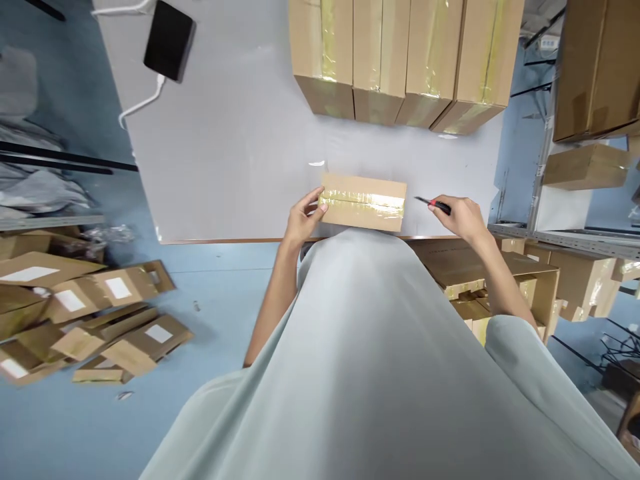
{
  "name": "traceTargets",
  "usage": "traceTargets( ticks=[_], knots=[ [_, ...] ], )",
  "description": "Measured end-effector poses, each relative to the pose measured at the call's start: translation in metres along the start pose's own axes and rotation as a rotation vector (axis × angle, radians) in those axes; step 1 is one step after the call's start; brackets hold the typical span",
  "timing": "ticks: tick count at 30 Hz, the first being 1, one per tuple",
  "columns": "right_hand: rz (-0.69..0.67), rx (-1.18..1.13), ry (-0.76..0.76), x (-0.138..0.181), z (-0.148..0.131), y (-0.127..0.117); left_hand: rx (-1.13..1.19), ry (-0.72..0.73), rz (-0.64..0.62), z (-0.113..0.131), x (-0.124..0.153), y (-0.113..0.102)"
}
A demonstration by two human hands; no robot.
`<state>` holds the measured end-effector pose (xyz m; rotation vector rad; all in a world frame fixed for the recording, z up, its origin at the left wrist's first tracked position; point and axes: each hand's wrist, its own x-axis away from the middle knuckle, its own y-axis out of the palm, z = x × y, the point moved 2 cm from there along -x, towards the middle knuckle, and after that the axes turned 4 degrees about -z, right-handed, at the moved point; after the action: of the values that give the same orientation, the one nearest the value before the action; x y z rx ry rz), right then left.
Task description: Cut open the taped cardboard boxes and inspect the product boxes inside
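Note:
A small cardboard box [367, 217], sealed along its top with shiny tape, lies at the front edge of the white table [225, 153]. My left hand [303, 217] grips its left end, thumb on the near side and fingers toward the far corner. To the right of the box, my right hand [463, 217] is closed around a utility knife [441, 206] with a black and red handle. The knife's blade points left, toward the right end of the box, and is apart from it.
Several taped cardboard boxes [380, 60] stand in a row at the table's back right. A black device [170, 40] with white cables lies at the back left. Opened cartons [120, 293] are heaped on the floor at left. Shelving with more boxes [587, 167] stands at right.

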<state>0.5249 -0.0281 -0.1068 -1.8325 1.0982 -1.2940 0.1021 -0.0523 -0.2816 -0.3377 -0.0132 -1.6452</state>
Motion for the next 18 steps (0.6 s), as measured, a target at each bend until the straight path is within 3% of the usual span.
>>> traceTargets(
  ticks=[4, 7, 9, 13, 18],
  knots=[
    [0.173, -0.646, 0.237, -0.023, 0.013, 0.062, 0.02, 0.009, -0.036, -0.001, -0.003, 0.0],
    [0.153, -0.886, 0.443, -0.034, 0.0, 0.113, 0.086, -0.006, -0.037, -0.002, -0.002, 0.0],
    [0.121, -0.996, 0.514, -0.035, -0.013, 0.133, 0.155, -0.031, -0.011, -0.003, 0.0, -0.004],
    [0.053, -1.149, 0.51, -0.032, -0.034, 0.142, 0.269, -0.119, 0.071, -0.01, 0.008, -0.019],
    [0.068, -1.121, 0.336, -0.034, -0.049, 0.117, 0.27, -0.266, 0.185, -0.025, 0.01, -0.031]
  ],
)
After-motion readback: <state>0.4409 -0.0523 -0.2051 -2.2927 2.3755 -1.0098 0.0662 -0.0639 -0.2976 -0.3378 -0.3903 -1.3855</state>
